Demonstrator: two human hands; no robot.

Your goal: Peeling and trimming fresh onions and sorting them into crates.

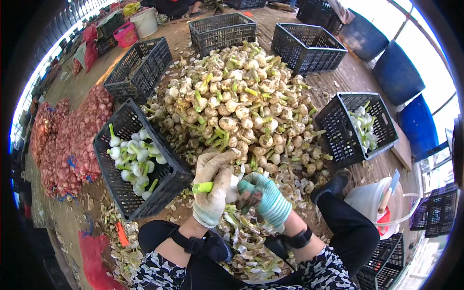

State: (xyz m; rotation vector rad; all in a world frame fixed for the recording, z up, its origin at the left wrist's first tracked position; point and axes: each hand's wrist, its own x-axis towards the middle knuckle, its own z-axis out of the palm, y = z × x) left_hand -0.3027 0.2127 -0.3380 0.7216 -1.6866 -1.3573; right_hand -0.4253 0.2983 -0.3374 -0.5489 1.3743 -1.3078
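In a stained white work glove, my left hand (214, 186) holds a white garlic bulb (232, 192) whose cut green stem (202, 187) sticks out to the left. My right hand (266, 197), in a green-striped glove, has its fingers on the bulb's right side; what lies under those fingers is hidden. Beyond both hands rises a large heap of unpeeled garlic bulbs (243, 105) with short stems. To the left, a black plastic crate (156, 188) holds clean white bulbs (139, 156). Below my hands are loose garlic skins (250, 250).
At right, another black crate (337, 141) holds white bulbs. A white bucket (362, 199) bears a knife (388, 192) near its rim. Several more black crates (308, 59) stand beyond the heap. Red mesh sacks (72, 145) of bulbs lie far left. My feet flank the skins.
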